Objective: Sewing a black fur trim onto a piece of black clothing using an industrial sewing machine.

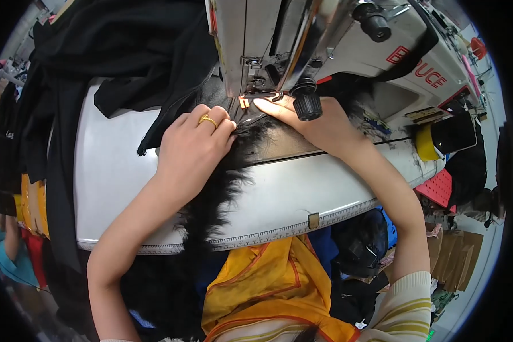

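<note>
Under the head of a sewing machine [233, 51], black fabric [185, 108] meets a strip of black fur trim [219, 188]. My left hand [196, 142], with a gold ring on one finger, is closed on the fur trim's edge, left of the lit needle area. From the other side my right hand [328, 125] reaches in, one finger stretched flat on the material beside the presser foot. Its other fingers are partly hidden by the machine head and a black knob [306, 102]. The fur trim hangs over the table's front edge.
The white table [114, 182] has a measuring tape along its front edge. More black fabric [114, 45] is heaped at the far left. At the right stand a yellow and black holder [433, 139] and cardboard [456, 256]. Another person's sleeve [17, 259] shows at far left.
</note>
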A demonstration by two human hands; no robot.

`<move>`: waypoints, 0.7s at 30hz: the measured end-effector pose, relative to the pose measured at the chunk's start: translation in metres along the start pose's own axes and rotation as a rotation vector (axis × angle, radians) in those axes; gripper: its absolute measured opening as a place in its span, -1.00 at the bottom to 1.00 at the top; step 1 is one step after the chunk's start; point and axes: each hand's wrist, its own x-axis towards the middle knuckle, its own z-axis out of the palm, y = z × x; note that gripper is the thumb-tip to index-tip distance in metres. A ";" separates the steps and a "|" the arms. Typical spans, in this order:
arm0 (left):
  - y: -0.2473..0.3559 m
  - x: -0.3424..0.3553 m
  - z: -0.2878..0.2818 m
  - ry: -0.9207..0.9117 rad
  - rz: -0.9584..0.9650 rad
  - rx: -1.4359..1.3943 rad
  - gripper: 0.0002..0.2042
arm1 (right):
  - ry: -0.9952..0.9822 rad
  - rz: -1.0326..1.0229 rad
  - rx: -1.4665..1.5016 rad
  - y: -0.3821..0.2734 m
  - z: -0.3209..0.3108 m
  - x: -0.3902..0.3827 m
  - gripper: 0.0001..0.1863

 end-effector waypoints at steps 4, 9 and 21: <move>0.000 0.006 0.004 0.091 0.072 0.154 -0.82 | -0.088 0.041 -0.037 0.004 -0.004 0.003 -0.95; -0.023 0.003 0.006 0.071 0.192 0.009 -0.75 | -0.054 0.021 0.162 0.007 -0.009 0.006 -0.95; -0.013 0.006 -0.001 0.149 0.154 0.095 -0.85 | -0.059 0.097 0.114 0.014 -0.013 0.002 -0.89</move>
